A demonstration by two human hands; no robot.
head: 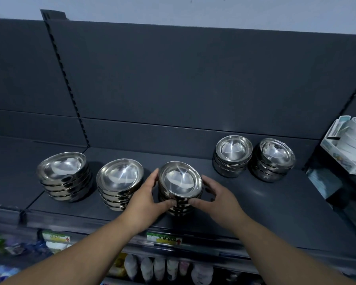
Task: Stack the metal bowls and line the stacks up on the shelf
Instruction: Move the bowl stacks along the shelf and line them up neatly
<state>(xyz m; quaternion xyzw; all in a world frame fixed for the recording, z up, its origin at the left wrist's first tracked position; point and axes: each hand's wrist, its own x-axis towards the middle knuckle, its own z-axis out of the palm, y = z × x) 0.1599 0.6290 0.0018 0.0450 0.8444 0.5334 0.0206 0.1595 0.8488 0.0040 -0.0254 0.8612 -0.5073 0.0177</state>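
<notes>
Both my hands are on the middle stack (pixel 180 182) of metal bowls. My L hand (pixel 146 194) is curled round its left side & my R hand (pixel 216 198) round its right side. Thumbs are at the front, fingers go round the back. The top bowl looks tipped a bit toward me. This stack stands on the dark shelf (pixel 265 202), near the front edge.

The 2nd stack (pixel 119 182) is just beside my L hand, so not much room there. The far-left stack (pixel 64 175) stands apart from that one, by the join btw 2 shelf boards.

On the right there's lots of bare shelf next to my R hand. The back-left stack (pixel 233 154) & back-right stack (pixel 274 159) stand farther back, close to the back wall (pixel 193 79). They're v. near each other; can't tell if they touch. A white box (pixel 337 157) w/ white rolls sits past the shelf's right end. A price tag (pixel 164 239) hangs on the front edge.
</notes>
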